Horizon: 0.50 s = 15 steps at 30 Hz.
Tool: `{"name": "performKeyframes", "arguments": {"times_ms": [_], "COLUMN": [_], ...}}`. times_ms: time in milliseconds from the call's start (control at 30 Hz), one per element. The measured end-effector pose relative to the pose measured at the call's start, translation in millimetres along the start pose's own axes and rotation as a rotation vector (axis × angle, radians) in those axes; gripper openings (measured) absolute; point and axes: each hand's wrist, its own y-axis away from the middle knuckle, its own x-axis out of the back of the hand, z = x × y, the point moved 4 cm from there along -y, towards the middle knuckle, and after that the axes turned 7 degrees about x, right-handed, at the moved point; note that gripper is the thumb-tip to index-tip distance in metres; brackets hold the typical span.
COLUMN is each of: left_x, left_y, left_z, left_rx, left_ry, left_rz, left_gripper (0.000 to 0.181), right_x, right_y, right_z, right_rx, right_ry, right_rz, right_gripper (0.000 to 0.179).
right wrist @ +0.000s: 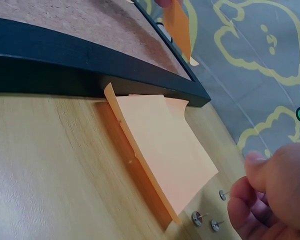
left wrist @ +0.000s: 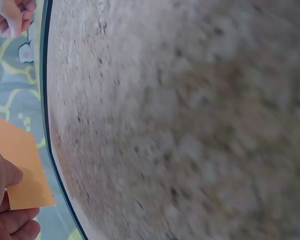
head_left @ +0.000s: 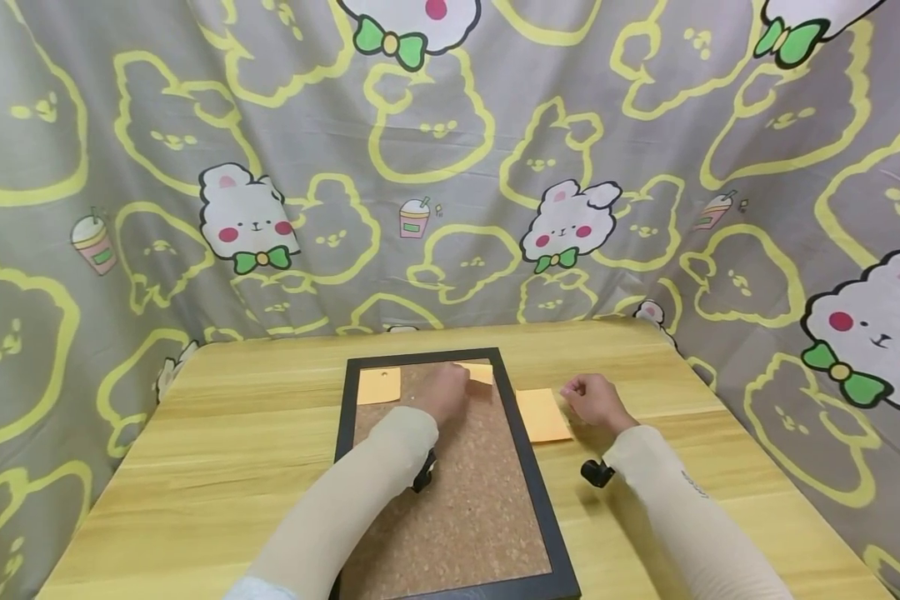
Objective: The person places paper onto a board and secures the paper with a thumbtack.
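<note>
A cork board with a black frame lies on the wooden table. My left hand is over its far part, pinching an orange sticky note between thumb and fingers near the far right corner. Another sticky note lies at the far left corner with a small tack on it. My right hand hovers beside a pad of orange sticky notes right of the frame, fingers curled and thumb near the index finger. Whether something small is between those fingertips is hidden. Several metal thumbtacks lie below that hand.
The pad stands against the frame's outer edge, one side curling up. A patterned curtain hangs behind and around the table. Black wrist mounts sit under the sleeves.
</note>
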Motion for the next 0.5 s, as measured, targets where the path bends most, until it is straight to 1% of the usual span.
{"name": "performKeyframes", "arguments": {"times_ms": [67, 300, 333, 500], "left_x": [1.1, 5.6, 6.1, 7.7], "left_y": [1.9, 8.7, 9.4, 14.4], "left_z": [-4.0, -17.5, -19.2, -28.2], "left_rx": [0.004, 0.034, 0.037, 0.068], "left_ry": [-0.013, 0.006, -0.003, -0.004], "left_rz": [0.008, 0.029, 0.033, 0.037], "left_gripper": [0.014, 0.014, 0.015, 0.013], "right_x": [-1.7, -8.3, -9.1, -12.6], "right_y": [-1.3, -4.0, -4.0, -3.0], "right_z": [-1.5, -10.2, -11.7, -18.7], "right_rx": [-0.006, -0.015, -0.017, -0.001], "right_ry": [-0.017, -0.083, -0.092, -0.078], "right_rz": [-0.006, -0.032, -0.036, -0.047], "right_gripper": [0.018, 0.017, 0.016, 0.019]}}
